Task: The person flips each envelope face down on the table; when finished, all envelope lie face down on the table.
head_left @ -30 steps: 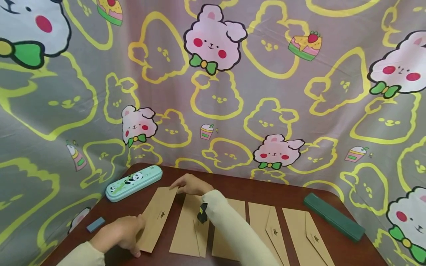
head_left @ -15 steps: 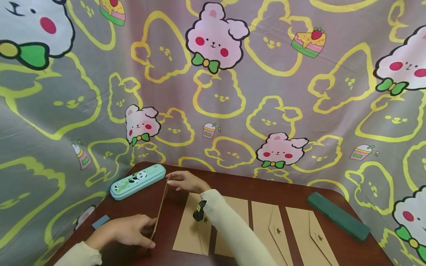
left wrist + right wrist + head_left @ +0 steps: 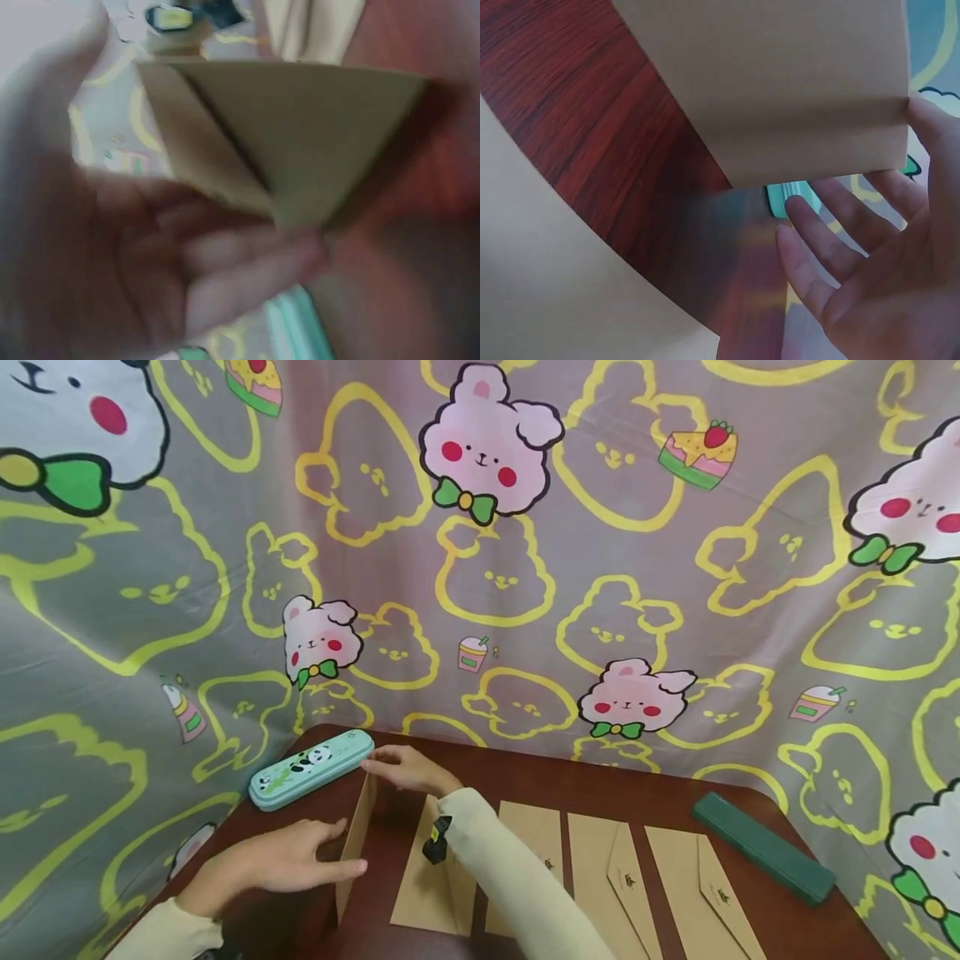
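Note:
A kraft-paper envelope [image 3: 356, 847] stands on its long edge near the table's left side, seen almost edge-on in the head view. My right hand [image 3: 405, 770] pinches its far top corner; in the right wrist view the thumb lies at the envelope's [image 3: 795, 82] edge, and the other fingers are spread. My left hand [image 3: 288, 860] is beside the envelope's near end, thumb and fingers spread apart. In the blurred left wrist view, straight fingers [image 3: 240, 277] lie along the flap side of the envelope [image 3: 315, 127], with the thumb away from it.
Several more kraft envelopes lie in a row to the right, including one [image 3: 416, 893] under my right wrist and one [image 3: 675, 868] at the far end. A mint panda pencil case [image 3: 311, 770] is at the back left, a dark green case [image 3: 763, 847] at the right. A patterned curtain [image 3: 510, 652] surrounds the table.
The envelope has swung from leaning, printed face showing, to upright on its long edge. My left hand has loosened from its near end and spread its fingers. My right hand has shifted slightly left.

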`<action>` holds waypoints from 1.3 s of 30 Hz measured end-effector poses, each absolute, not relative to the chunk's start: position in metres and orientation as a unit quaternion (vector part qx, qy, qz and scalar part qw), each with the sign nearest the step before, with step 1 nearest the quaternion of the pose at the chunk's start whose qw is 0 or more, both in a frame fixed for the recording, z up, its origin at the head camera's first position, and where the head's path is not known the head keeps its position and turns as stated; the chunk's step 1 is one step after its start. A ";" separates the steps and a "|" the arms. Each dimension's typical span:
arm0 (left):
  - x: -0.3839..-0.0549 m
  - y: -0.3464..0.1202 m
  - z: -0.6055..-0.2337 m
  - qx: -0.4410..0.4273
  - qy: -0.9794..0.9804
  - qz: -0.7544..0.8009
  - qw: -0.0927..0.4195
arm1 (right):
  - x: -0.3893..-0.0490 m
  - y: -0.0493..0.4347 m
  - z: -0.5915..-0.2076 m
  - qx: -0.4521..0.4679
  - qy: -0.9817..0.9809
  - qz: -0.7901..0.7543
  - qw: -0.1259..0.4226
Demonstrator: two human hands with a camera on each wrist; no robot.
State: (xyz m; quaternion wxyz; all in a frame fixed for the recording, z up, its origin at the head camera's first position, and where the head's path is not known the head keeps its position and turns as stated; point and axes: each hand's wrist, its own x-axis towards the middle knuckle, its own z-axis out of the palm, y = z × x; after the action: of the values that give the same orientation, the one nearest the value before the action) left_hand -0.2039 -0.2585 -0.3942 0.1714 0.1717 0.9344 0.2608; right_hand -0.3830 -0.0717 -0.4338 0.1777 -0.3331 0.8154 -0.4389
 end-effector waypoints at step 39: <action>-0.192 -0.233 -0.393 0.139 0.932 0.322 0.087 | -0.385 -0.083 -0.462 -0.344 0.888 -0.288 0.098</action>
State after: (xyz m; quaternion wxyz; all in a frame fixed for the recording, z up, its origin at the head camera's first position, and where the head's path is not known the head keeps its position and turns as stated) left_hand -0.1915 -0.2334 -0.3927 0.0871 0.1391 0.9323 0.3222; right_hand -0.3854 -0.0834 -0.4624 0.0976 -0.3444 0.8881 -0.2884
